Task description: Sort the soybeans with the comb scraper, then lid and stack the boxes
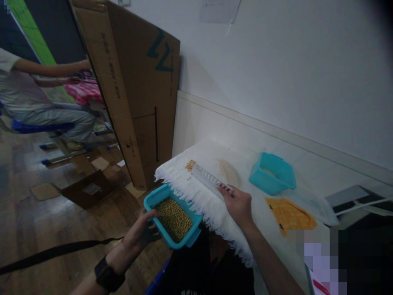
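My left hand (141,232) grips the near side of a blue tub (153,200) full of small yellow-green beans (173,218), held just below the fringed edge of a white towel (196,196) on the table. My right hand (238,205) is closed on one end of a white plastic scraper bar (208,179) lying across the towel. A small pile of beans (190,164) sits on the towel at the bar's far end. A pale mound of grain (229,172) lies behind the bar.
A second blue tub (272,174) stands on the table to the right, beside an orange packet (288,215) and a clear bag (313,203). A tall cardboard box (135,98) leans at the left. A seated person (46,102) works further back.
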Demonstrator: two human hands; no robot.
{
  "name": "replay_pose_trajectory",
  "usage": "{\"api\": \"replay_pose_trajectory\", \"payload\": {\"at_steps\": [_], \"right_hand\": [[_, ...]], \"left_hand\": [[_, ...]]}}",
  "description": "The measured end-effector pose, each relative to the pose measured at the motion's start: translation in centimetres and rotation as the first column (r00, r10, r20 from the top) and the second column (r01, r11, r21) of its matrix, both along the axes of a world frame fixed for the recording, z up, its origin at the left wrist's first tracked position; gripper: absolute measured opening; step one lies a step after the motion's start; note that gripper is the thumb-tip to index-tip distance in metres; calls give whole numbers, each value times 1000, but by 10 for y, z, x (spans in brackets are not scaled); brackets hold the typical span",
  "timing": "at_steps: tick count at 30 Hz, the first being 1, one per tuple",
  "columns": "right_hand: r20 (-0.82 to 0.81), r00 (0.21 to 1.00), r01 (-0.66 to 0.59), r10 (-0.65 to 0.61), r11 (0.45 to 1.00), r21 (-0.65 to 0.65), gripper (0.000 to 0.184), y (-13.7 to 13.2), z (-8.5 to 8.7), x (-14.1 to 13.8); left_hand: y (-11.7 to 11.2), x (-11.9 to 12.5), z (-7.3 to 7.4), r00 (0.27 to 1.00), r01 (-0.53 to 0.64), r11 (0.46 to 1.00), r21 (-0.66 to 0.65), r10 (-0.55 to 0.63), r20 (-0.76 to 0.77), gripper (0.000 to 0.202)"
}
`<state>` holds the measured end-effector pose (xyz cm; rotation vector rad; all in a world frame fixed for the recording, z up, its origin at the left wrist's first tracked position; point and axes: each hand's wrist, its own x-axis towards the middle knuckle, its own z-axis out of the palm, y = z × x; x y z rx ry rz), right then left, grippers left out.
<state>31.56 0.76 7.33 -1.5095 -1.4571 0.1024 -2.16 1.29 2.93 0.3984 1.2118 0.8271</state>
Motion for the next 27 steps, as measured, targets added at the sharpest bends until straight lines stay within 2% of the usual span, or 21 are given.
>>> {"api": "replay_pose_trajectory", "payload": {"at_steps": [3,8,27], "right_hand": [[64,994,85,-87,996,40,59,5,-2,2],[109,988,101,-107,993,54,66,3,-7,0],[21,1000,18,-18,1000,-3,50,4,-9,-17]], "left_hand": [[0,2,1,999,7,1000,9,-7,-43,77],[0,2,0,999,0,1000,18,0,-37,80],[1,0,-2,999,-15,1000,11,15,-30,79]]}}
